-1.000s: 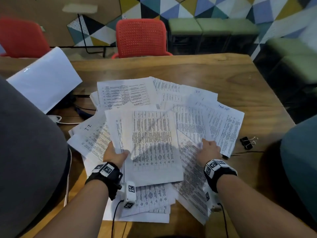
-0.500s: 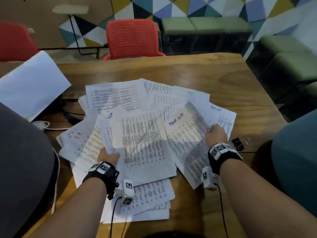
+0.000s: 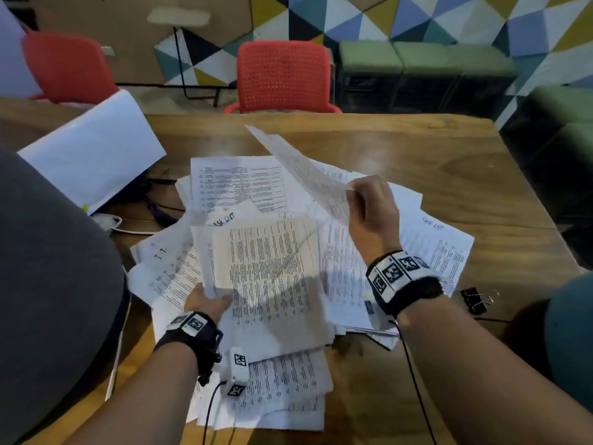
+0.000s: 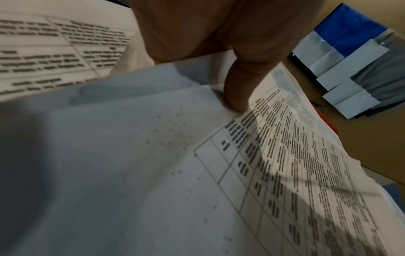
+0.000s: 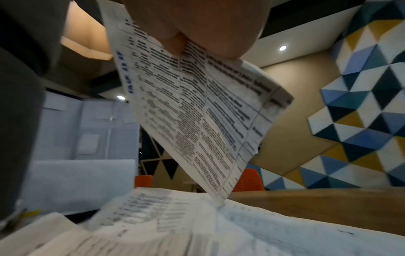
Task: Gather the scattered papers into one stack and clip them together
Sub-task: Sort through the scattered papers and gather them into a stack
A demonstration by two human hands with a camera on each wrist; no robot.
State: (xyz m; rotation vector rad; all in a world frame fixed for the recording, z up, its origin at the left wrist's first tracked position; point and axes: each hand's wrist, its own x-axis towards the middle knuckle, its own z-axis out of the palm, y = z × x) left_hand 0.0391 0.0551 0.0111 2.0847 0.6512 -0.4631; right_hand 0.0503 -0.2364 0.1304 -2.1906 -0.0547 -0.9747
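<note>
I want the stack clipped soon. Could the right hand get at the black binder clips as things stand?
Probably not yet: the right hand pinches a lifted sheet. The binder clips lie uncovered on the table beside that wrist, so once the sheet is set down the way looks free.

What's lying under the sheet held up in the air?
Under the lifted sheet pinched by the right hand, more printed papers cover the table. Anything beneath them is hidden.

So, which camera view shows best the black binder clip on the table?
The head view: the binder clip lies on the wooden table, right of the papers, beside the right hand's wrist. Neither wrist view shows it; both are filled by sheets.
</note>
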